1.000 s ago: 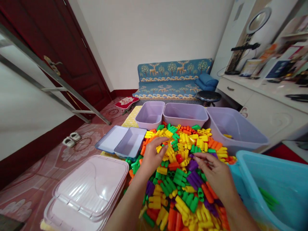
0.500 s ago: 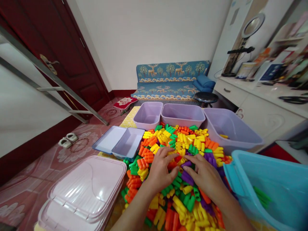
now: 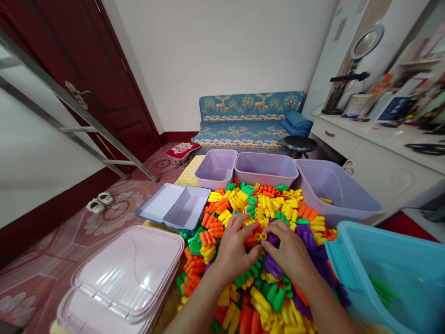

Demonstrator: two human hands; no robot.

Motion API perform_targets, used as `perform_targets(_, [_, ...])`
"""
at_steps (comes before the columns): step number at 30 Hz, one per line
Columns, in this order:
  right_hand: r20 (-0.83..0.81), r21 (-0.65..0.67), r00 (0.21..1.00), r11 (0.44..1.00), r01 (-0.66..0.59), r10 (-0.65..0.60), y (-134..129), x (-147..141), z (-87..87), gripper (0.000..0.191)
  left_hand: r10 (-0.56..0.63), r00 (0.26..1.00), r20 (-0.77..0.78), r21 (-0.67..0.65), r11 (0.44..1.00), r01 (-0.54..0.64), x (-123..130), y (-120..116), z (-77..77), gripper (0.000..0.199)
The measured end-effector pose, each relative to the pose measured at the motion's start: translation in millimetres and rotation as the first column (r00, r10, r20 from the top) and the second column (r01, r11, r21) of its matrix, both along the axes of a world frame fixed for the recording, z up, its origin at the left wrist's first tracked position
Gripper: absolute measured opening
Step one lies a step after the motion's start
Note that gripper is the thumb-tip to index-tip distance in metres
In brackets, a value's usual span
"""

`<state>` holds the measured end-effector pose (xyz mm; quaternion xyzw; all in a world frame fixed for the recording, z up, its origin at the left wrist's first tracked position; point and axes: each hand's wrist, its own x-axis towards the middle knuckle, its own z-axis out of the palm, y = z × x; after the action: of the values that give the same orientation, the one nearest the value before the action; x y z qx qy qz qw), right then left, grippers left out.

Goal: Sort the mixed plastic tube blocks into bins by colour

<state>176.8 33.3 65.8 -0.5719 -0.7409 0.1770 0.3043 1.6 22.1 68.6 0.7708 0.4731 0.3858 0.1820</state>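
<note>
Both my hands are over a wide heap of plastic tube-shaped building pieces (image 3: pixel 274 294) in yellow, orange, green and purple. My left hand (image 3: pixel 236 246) is on the left of the heap's middle, thumb and fingers apart, with orange pieces (image 3: pixel 250 241) between them. Facing it, my right hand (image 3: pixel 288 248) has its thumb and index fingertip at a yellow double-tube piece (image 3: pixel 260 236), whose two round ends face me. A purple piece (image 3: pixel 273 240) shows under the right fingers. Some of the right fingertips' contact is hard to make out.
Beyond the heap are three lilac bins (image 3: pixel 267 174). A blue bin (image 3: pixel 385 236) with green pieces inside stands at right. Stacked pale lids (image 3: pixel 128 273) and a shallow tray (image 3: pixel 187 207) lie at left. Farther off are a sofa (image 3: pixel 243 118) and a ladder (image 3: pixel 79 111).
My right fingers have drawn in around the yellow double-tube piece, which now shows its round ends. The purple piece by my thumb has shifted. My left hand has hardly moved.
</note>
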Motion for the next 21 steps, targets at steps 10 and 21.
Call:
perform_targets(10, [-0.610, -0.177, 0.789, 0.983, -0.054, -0.067, -2.7, -11.7, 3.2, 0.035, -0.013, 0.993, 0.116, 0.020, 1.000, 0.010, -1.7, 3.2, -9.2, 0.034])
perform_targets(21, [-0.630, -0.212, 0.764, 0.977, 0.000, -0.137, -0.5, -2.0, -6.1, 0.040, 0.092, 0.964, 0.250, -0.114, 0.991, -0.065, -10.7, 6.6, -0.2, 0.010])
